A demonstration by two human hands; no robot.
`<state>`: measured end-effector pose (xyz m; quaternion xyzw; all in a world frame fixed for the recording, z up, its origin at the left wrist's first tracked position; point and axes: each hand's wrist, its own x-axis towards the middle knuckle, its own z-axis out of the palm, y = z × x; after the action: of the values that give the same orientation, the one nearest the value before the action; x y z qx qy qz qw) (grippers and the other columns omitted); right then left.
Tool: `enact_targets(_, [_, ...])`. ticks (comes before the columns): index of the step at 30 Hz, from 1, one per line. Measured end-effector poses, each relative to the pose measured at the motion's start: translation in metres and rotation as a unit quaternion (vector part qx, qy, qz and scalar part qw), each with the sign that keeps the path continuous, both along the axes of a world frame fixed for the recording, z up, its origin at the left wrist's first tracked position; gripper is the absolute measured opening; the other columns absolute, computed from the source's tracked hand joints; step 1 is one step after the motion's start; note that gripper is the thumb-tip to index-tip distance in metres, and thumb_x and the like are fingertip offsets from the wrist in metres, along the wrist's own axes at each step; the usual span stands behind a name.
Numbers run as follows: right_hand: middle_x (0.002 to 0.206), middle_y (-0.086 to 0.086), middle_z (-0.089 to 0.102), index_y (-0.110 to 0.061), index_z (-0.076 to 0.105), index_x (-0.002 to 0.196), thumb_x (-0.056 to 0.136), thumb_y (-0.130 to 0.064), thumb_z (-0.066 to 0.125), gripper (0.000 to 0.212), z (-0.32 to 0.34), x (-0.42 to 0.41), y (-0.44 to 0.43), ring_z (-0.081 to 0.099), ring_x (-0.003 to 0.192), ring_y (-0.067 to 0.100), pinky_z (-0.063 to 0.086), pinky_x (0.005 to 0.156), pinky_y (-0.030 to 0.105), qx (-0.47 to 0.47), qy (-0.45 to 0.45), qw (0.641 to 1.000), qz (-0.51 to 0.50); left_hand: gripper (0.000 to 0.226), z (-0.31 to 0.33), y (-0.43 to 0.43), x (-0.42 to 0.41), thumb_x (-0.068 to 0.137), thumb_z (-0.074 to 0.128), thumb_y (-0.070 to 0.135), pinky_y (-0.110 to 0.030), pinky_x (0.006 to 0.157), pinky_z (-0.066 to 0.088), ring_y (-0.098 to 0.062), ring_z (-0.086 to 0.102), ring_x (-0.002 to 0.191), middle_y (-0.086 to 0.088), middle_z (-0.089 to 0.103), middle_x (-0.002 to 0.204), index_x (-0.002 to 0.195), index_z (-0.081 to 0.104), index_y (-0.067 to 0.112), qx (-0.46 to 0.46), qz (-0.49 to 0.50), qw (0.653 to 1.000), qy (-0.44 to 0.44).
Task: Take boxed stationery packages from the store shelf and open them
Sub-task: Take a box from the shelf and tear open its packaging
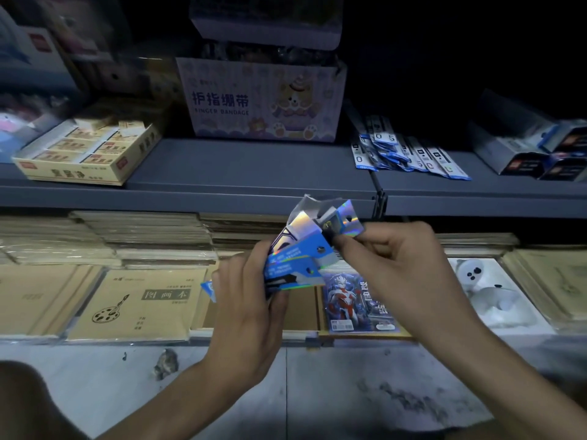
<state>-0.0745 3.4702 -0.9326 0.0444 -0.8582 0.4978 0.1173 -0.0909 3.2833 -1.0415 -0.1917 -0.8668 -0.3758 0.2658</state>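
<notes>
Two bare hands work a blue, holographic stationery box in front of a dim store shelf. The left hand grips the lower body of the box, fingers curled round it from below and behind. The right hand, close beside it, pinches the shiny end flap at the box's upper end, which stands open with its silver inner tabs folded outward. The box tilts up and to the right between the hands, clear of the shelves.

Just under the right hand, a bright card pack with a red-and-silver hero figure lies flat on the lower shelf. Further right of that hand sits a pale package showing a white, dark-eyed creature. Left of the left hand lie tan drawing books, one printed with a palette and brush, with more stacked behind.

Above the hands runs a grey shelf. On it, directly beyond the hands, stands a pastel carton marked "FINGER BANDAGE". Up and to the left is an open yellow tray of small boxed items; up and to the right, a fan of blue-and-white packets, then dark boxes. Below the forearms is a stained grey floor.
</notes>
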Motion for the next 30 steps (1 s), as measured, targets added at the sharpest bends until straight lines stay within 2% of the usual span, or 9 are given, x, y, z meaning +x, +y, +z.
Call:
enact_targets(3, [0.055, 0.005, 0.024, 0.002, 0.054, 0.065, 0.097, -0.020, 0.068, 0.042, 0.000, 0.004, -0.003, 0.022, 0.057, 0.013, 0.021, 0.054, 0.029, 0.004, 0.010, 1.000, 0.018, 0.060, 0.000, -0.002, 0.000, 0.095, 0.056, 0.021, -0.037, 0.088, 0.033, -0.017, 0.035, 0.099, 0.002, 0.043, 0.120, 0.149, 0.032, 0.016, -0.002, -0.005, 1.000, 0.000])
enact_targets(6, [0.054, 0.005, 0.025, -0.012, 0.037, 0.059, 0.096, -0.020, 0.069, 0.050, 0.000, 0.010, -0.011, 0.024, 0.057, 0.023, 0.023, 0.051, 0.031, 0.090, 0.075, 0.993, -0.023, 0.058, 0.002, -0.002, -0.002, 0.096, 0.055, 0.023, -0.039, 0.086, 0.035, -0.018, 0.034, 0.097, 0.002, 0.042, 0.116, 0.149, 0.032, 0.015, -0.006, -0.003, 1.000, 0.000])
enact_targets(8, [0.054, 0.005, 0.026, -0.014, 0.038, 0.059, 0.096, -0.020, 0.068, 0.048, 0.001, 0.012, -0.013, 0.022, 0.057, 0.020, 0.023, 0.051, 0.031, 0.088, 0.072, 0.993, -0.020, 0.058, 0.003, -0.002, -0.002, 0.096, 0.058, 0.022, -0.039, 0.086, 0.034, -0.018, 0.034, 0.097, 0.002, 0.042, 0.116, 0.148, 0.032, 0.014, -0.004, 0.003, 1.000, 0.000])
enact_targets(10, [0.054, 0.005, 0.030, -0.015, 0.062, 0.065, 0.097, -0.016, 0.066, 0.032, 0.001, 0.007, -0.008, 0.022, 0.057, 0.012, 0.021, 0.052, 0.029, 0.023, 0.013, 1.000, 0.013, 0.059, 0.002, -0.002, -0.002, 0.095, 0.061, 0.019, -0.037, 0.087, 0.034, -0.016, 0.033, 0.098, 0.004, 0.039, 0.116, 0.148, 0.034, 0.014, 0.008, 0.008, 1.000, -0.006])
enact_targets(12, [0.051, -0.002, 0.034, -0.022, 0.079, 0.085, 0.096, -0.008, 0.062, 0.026, 0.004, 0.002, -0.004, 0.022, 0.055, 0.013, 0.021, 0.052, 0.026, -0.029, -0.066, 0.996, 0.045, 0.057, 0.001, -0.003, -0.001, 0.097, 0.058, 0.021, -0.036, 0.087, 0.033, -0.016, 0.034, 0.099, 0.004, 0.039, 0.116, 0.148, 0.034, 0.014, 0.007, 0.014, 1.000, -0.006])
enact_targets(16, [0.051, -0.005, 0.035, -0.021, 0.081, 0.097, 0.093, 0.000, 0.058, 0.031, 0.008, 0.000, -0.002, 0.022, 0.046, 0.016, 0.022, 0.047, 0.021, -0.092, -0.163, 0.979, 0.076, 0.059, -0.004, -0.002, 0.000, 0.096, 0.055, 0.022, -0.041, 0.090, 0.035, -0.024, 0.040, 0.100, 0.000, 0.045, 0.120, 0.150, 0.034, 0.017, 0.002, 0.010, 1.000, -0.016])
enact_targets(19, [0.049, 0.002, 0.033, -0.028, 0.080, 0.090, 0.091, 0.002, 0.056, 0.038, 0.011, 0.000, -0.002, 0.027, 0.039, 0.017, 0.027, 0.043, 0.017, -0.094, -0.199, 0.972, 0.081, 0.058, -0.007, -0.001, 0.002, 0.096, 0.049, 0.025, -0.044, 0.090, 0.037, -0.025, 0.041, 0.100, -0.003, 0.050, 0.120, 0.151, 0.033, 0.018, 0.000, 0.008, 1.000, -0.021])
enact_targets(23, [0.049, 0.010, 0.035, -0.024, 0.076, 0.079, 0.089, 0.000, 0.053, 0.035, 0.013, -0.001, 0.001, 0.032, 0.037, 0.018, 0.023, 0.047, 0.024, -0.097, -0.248, 0.958, 0.104, 0.059, -0.008, -0.001, 0.003, 0.094, 0.049, 0.023, -0.039, 0.089, 0.036, -0.017, 0.037, 0.101, -0.001, 0.047, 0.121, 0.150, 0.034, 0.016, 0.003, 0.002, 1.000, -0.006])
enact_targets(30, [0.049, 0.006, 0.032, -0.006, 0.073, 0.104, 0.080, -0.010, 0.056, 0.029, 0.013, -0.001, 0.004, 0.029, 0.035, 0.017, 0.019, 0.046, 0.024, -0.104, -0.297, 0.940, 0.131, 0.060, -0.007, 0.000, 0.008, 0.093, 0.045, 0.022, -0.044, 0.087, 0.038, -0.016, 0.035, 0.102, 0.000, 0.042, 0.121, 0.151, 0.030, 0.020, 0.006, -0.016, 1.000, 0.005])
